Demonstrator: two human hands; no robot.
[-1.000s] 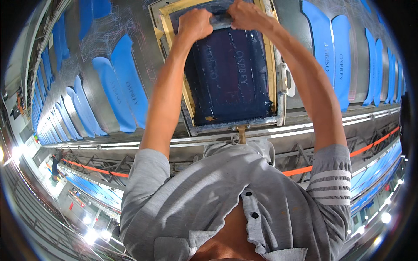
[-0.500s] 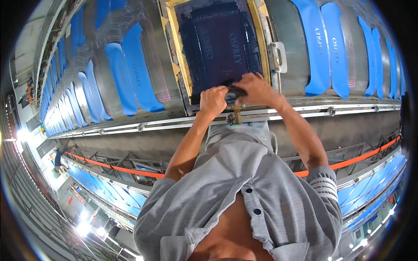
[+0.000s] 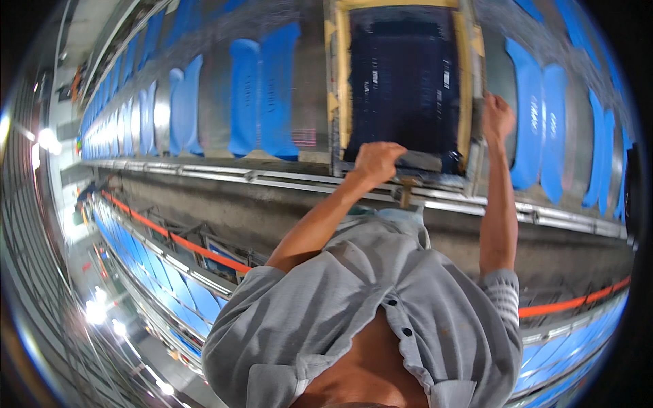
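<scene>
A screen-printing frame (image 3: 344, 102) with yellow-taped edges and dark ink on its mesh lies on the long metal table in front of me. At its near end my left hand (image 3: 378, 163) is closed on a squeegee (image 3: 422, 161), whose greyish bar shows to the right of the fist. Beyond the frame's right edge, my right hand (image 3: 498, 118) is closed around the side handle, which the fingers now hide. Blue shaped pieces with pale lettering lie in pairs on both sides, one pair (image 3: 262, 95) left of the frame and another (image 3: 537, 122) right of it.
A metal rail (image 3: 286, 178) runs along the table's near edge, with a brown bracket (image 3: 407, 194) below the frame. Behind me stretches an orange bar (image 3: 177, 238) beside another table of blue pieces (image 3: 163, 279). Someone in dark clothing (image 3: 85, 197) is far left.
My right hand has left the squeegee and moved right to the frame's side handle, while my left hand stays on the squeegee. The whole view has shifted, carrying the scene rightward.
</scene>
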